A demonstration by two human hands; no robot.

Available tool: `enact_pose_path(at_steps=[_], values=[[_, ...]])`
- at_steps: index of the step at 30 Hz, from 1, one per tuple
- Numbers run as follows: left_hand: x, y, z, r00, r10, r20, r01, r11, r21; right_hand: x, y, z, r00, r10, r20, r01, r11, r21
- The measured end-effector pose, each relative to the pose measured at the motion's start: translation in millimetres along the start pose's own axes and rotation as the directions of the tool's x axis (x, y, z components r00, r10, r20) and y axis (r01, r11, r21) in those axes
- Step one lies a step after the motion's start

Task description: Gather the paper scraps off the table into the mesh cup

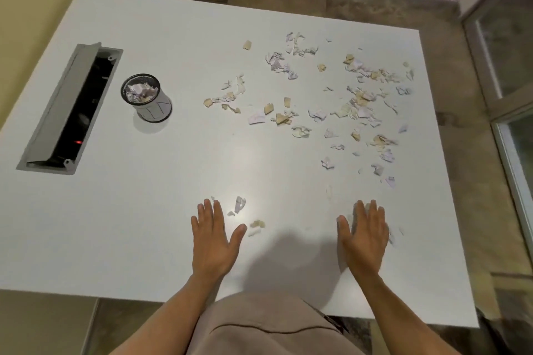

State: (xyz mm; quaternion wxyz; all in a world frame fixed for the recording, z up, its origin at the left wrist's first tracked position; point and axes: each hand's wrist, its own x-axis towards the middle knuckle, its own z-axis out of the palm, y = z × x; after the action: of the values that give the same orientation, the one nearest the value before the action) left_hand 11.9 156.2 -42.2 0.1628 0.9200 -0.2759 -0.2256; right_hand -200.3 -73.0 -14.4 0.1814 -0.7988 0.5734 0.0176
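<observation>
Several torn white and tan paper scraps lie scattered over the right half of the white table. A few more scraps sit just beside my left hand, which lies flat with straight fingers near the front edge. My right hand is also flat and open, fingers straight, holding nothing; small scraps lie at its right side. The black mesh cup stands upright at the left-centre, holding crumpled paper, well away from both hands.
A grey cable hatch stands open in the table's left side, showing a dark cavity just left of the cup. The table's front edge runs below my wrists. A glass door stands to the right beyond the table.
</observation>
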Motion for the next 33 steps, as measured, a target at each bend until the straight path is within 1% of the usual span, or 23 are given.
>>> enact_pose_path(at_steps=[4,7,9,13,16,18,20,22,24,25,26,28,31,33], values=[[5,32,14,0.999,0.025,-0.023,-0.026,0.998,-0.051,2,35,-2,0.981,0.185,-0.066,-0.184,0.983,0.022],[8,52,26,0.998,0.059,-0.002,-0.059,0.997,-0.054,4,57,5,0.970,0.241,0.001,-0.241,0.969,0.049],[8,61,35,0.995,0.093,0.017,-0.093,0.996,-0.016,3,60,10,0.979,0.203,0.027,-0.204,0.978,0.047],[3,74,50,0.980,0.192,0.059,-0.197,0.976,0.092,-2,45,22,0.998,0.038,0.053,-0.039,0.999,0.028],[-5,80,58,0.961,0.254,0.107,-0.266,0.955,0.127,-11,28,31,0.992,-0.099,0.073,0.098,0.995,0.024],[-8,84,62,0.949,0.282,0.138,-0.300,0.944,0.138,-15,17,36,0.976,-0.197,0.092,0.195,0.980,0.030],[-9,88,64,0.933,0.318,0.171,-0.341,0.931,0.130,-18,7,38,0.951,-0.286,0.115,0.277,0.957,0.090],[-9,89,63,0.916,0.357,0.181,-0.376,0.923,0.084,-18,2,36,0.932,-0.343,0.114,0.314,0.925,0.215],[-8,88,58,0.918,0.366,0.152,-0.369,0.929,-0.005,-15,3,28,0.937,-0.339,0.084,0.299,0.904,0.305],[-8,86,55,0.927,0.351,0.132,-0.348,0.937,-0.040,-12,8,24,0.945,-0.320,0.065,0.286,0.907,0.308],[-8,82,52,0.936,0.330,0.119,-0.326,0.944,-0.050,-10,14,21,0.952,-0.301,0.049,0.276,0.918,0.284],[-8,72,48,0.942,0.309,0.130,-0.312,0.950,0.009,-7,30,17,0.959,-0.277,0.055,0.262,0.945,0.198],[-13,59,51,0.916,0.351,0.195,-0.383,0.909,0.164,-9,45,20,0.942,-0.294,0.159,0.295,0.955,0.020],[-17,60,56,0.912,0.341,0.229,-0.392,0.889,0.237,-15,44,26,0.924,-0.322,0.207,0.340,0.939,-0.058]])
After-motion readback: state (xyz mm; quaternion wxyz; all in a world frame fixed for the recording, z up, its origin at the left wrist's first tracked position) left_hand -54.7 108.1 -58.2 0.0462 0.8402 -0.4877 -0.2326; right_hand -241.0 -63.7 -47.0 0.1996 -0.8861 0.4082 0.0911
